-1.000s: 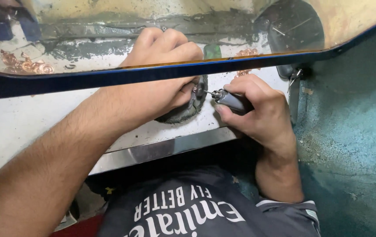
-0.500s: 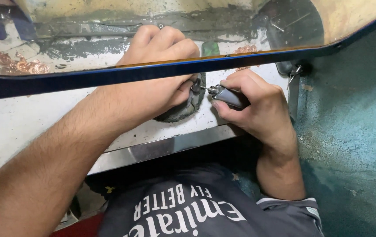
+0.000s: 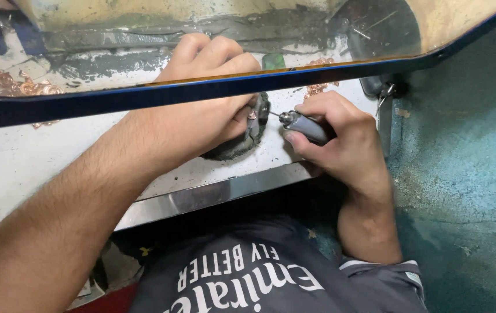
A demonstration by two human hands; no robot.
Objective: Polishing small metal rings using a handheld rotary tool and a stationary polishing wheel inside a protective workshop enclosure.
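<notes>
My left hand (image 3: 207,110) rests on a dark round pad (image 3: 242,145) on the white bench top (image 3: 22,168) and pinches a small copper-coloured piece (image 3: 253,115) between thumb and fingers. My right hand (image 3: 340,139) grips a slim grey rotary handpiece (image 3: 306,126). Its thin metal tip (image 3: 274,114) points left and sits right at the small piece. A clear shield with a blue edge (image 3: 143,95) crosses the view and covers my left fingers.
Several copper-coloured scraps (image 3: 22,87) lie at the back left of the bench and more (image 3: 317,87) behind my right hand. A metal strip (image 3: 224,194) edges the bench front. A teal wall (image 3: 468,191) stands on the right. A dark round object (image 3: 375,29) sits at the back right.
Both hands have stayed at the pad. My right hand has shifted slightly, keeping the tool tip at the small piece.
</notes>
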